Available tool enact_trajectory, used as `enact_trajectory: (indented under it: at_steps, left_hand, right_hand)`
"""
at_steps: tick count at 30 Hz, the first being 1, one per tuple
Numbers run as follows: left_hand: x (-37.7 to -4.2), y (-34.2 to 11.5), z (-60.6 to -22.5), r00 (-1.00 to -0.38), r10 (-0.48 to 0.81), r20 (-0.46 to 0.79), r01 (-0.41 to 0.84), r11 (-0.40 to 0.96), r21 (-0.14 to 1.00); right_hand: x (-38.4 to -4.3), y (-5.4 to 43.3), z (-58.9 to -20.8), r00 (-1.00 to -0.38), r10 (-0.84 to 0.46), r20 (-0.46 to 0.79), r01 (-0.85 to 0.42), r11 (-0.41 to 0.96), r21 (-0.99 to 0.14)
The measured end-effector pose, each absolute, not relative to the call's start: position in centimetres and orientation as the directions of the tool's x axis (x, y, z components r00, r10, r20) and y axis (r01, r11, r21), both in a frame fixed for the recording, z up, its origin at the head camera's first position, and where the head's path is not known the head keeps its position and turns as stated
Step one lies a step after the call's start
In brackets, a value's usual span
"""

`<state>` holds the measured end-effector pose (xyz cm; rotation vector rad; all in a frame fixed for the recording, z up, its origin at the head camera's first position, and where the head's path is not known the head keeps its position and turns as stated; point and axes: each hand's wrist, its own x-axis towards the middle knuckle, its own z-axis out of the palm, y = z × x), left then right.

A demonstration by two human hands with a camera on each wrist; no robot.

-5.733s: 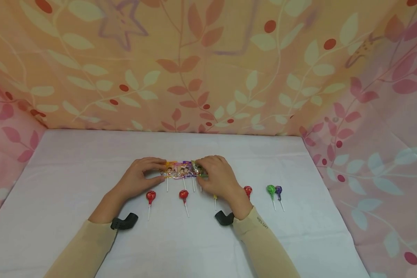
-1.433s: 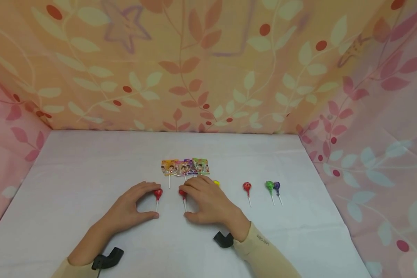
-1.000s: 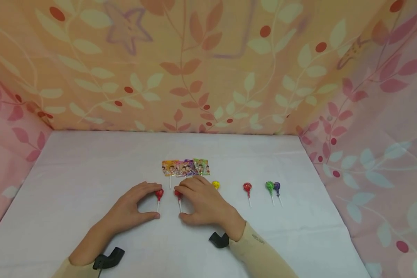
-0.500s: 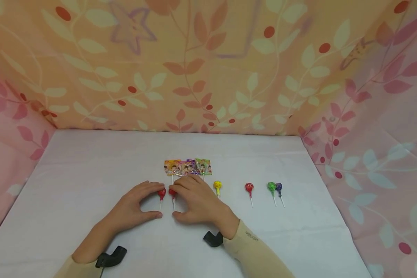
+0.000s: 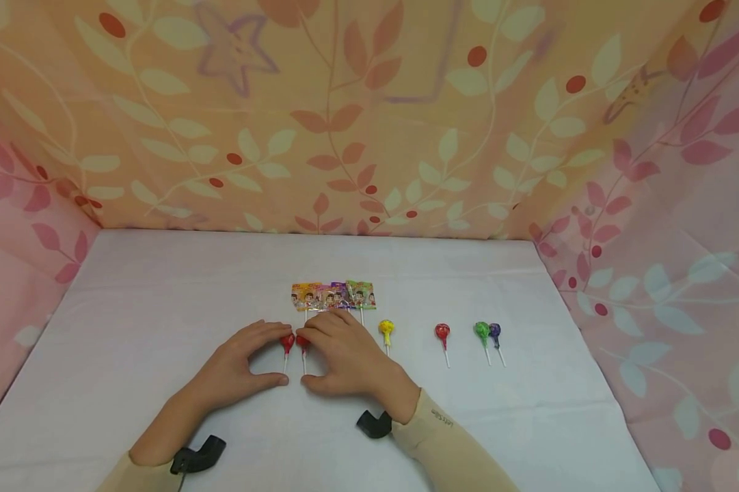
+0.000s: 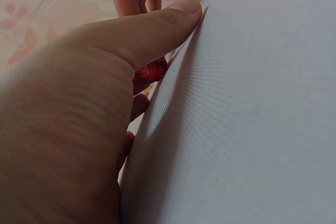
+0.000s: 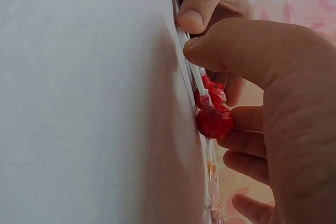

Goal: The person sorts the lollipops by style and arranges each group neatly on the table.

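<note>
Two red-wrapped lollipops lie side by side on the white table, sticks toward the person. My left hand (image 5: 234, 369) holds the left red lollipop (image 5: 288, 343), fingers at its candy head and thumb by the stick's end. In the same way my right hand (image 5: 353, 355) holds the other red lollipop (image 5: 303, 343) from the right. A narrow gap separates the two heads in the head view. From the right wrist, the near candy head (image 7: 214, 123) touches my fingertips. In the left wrist view my thumb covers most of the lollipop, leaving some red wrapper (image 6: 152, 71) visible.
Behind the hands lies a row of flat-packed lollipops (image 5: 307, 295) in orange, pink, purple and green wrappers. To the right are a yellow lollipop (image 5: 386, 328), another red lollipop (image 5: 443, 332), and a green one (image 5: 482, 331) against a purple one (image 5: 495, 331). Patterned cloth (image 5: 369, 137) walls the table.
Earlier both hands were at the row of flat packs; then they came to the red lollipops. My right hand has slid its lollipop left, close to the one at my left hand, uncovering the yellow lollipop.
</note>
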<state>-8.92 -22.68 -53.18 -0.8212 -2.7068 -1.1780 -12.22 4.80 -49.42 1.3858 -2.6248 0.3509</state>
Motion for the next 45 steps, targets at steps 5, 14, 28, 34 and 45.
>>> enact_trajectory:
  at_steps: [5, 14, 28, 34, 45]
  left_hand:
    - [-8.9, -22.6, -53.0, -0.863, 0.435, 0.257, 0.486, 0.574, 0.658]
    - [-8.9, -22.5, -53.0, -0.864, 0.434, 0.255, 0.484, 0.573, 0.662]
    - [-9.0, -22.5, -53.1, -0.875, 0.421, 0.241, 0.465, 0.586, 0.664]
    - [-9.0, -22.7, -53.2, -0.882, 0.416, 0.221, 0.447, 0.592, 0.670]
    - [-8.9, -22.9, -53.2, -0.889, 0.414, 0.195, 0.426, 0.592, 0.684]
  right_hand:
    - [-12.2, 4.9, -49.5, -0.564, -0.792, 0.236, -0.826, 0.550, -0.127]
    - [-12.1, 5.0, -49.5, -0.566, -0.789, 0.238, -0.824, 0.553, -0.125]
    - [-12.1, 5.2, -49.4, -0.576, -0.781, 0.240, -0.817, 0.559, -0.141]
    - [-12.0, 5.5, -49.4, -0.591, -0.770, 0.240, -0.807, 0.571, -0.151]
    - [-11.5, 6.6, -49.0, -0.601, -0.761, 0.245, -0.799, 0.574, -0.180]
